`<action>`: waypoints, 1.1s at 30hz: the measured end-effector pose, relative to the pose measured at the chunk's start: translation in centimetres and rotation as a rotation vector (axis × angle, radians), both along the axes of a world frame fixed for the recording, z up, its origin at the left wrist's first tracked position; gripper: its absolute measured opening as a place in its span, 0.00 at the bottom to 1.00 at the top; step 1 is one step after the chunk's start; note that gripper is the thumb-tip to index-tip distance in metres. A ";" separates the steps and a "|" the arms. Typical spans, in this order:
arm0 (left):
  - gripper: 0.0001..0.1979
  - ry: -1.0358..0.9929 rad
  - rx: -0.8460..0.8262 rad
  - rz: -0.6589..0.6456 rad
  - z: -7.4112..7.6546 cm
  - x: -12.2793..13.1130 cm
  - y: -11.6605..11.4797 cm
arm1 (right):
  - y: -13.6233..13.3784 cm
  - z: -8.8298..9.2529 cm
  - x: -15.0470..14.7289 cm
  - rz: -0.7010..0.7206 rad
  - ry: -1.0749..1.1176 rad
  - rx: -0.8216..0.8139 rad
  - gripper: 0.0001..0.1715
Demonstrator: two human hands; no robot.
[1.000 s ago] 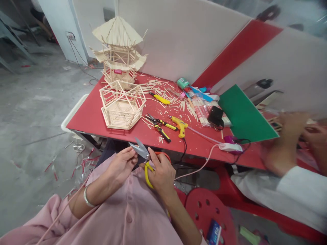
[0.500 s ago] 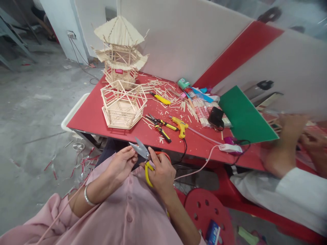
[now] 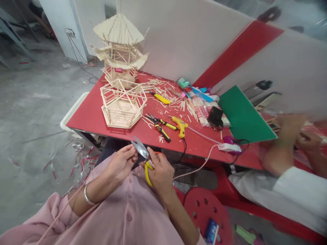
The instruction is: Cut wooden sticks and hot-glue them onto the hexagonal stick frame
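Observation:
My right hand (image 3: 160, 170) is wrapped round the yellow and orange handles of a pair of scissors (image 3: 142, 149), whose blades point up and left, slightly parted. Beside the blades, my left hand (image 3: 125, 160) is closed in a pinch near their tips; what its fingers hold is too small to make out. Beyond my hands, a six-sided stick frame (image 3: 124, 109) rests on the red table (image 3: 84, 112). Behind it stands a tiered pagoda model (image 3: 120, 51) made of thin sticks.
Pliers (image 3: 160, 127), a yellow glue gun (image 3: 181, 126) and a yellow cutter (image 3: 162, 98) lie on the table among loose sticks (image 3: 155, 85). A green board (image 3: 245, 117) leans at the right, near another person's arm (image 3: 281, 149). A red stool (image 3: 204, 207) stands below.
The scissor blades have drawn closer together. My hands keep nearly the same place, and the view has shifted slightly.

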State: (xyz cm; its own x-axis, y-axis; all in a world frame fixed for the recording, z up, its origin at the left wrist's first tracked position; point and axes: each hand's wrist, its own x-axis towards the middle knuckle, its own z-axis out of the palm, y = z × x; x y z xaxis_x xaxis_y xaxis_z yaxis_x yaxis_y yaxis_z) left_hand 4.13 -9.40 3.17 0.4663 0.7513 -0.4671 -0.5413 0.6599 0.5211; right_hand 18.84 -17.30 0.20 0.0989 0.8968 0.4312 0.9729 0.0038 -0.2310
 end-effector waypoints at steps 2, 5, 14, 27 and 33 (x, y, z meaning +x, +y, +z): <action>0.12 0.002 -0.013 0.018 -0.2 0.1 0.1 | 0.1 0.1 0.0 -0.021 -0.023 -0.005 0.25; 0.10 -0.012 -0.010 0.019 -0.5 0.1 0.2 | 0.1 0.2 -0.1 -0.011 -0.037 -0.011 0.26; 0.08 -0.010 0.010 -0.022 -0.8 0.0 -0.2 | 0.0 -0.3 -0.1 -0.007 -0.033 -0.021 0.27; 0.10 -0.003 0.014 -0.014 0.2 -0.1 -0.2 | -0.5 -1.5 -0.4 0.046 0.106 0.014 0.22; 0.11 -0.012 -0.014 0.026 -0.1 -0.3 0.1 | 0.8 -0.2 0.5 -0.088 0.257 0.026 0.25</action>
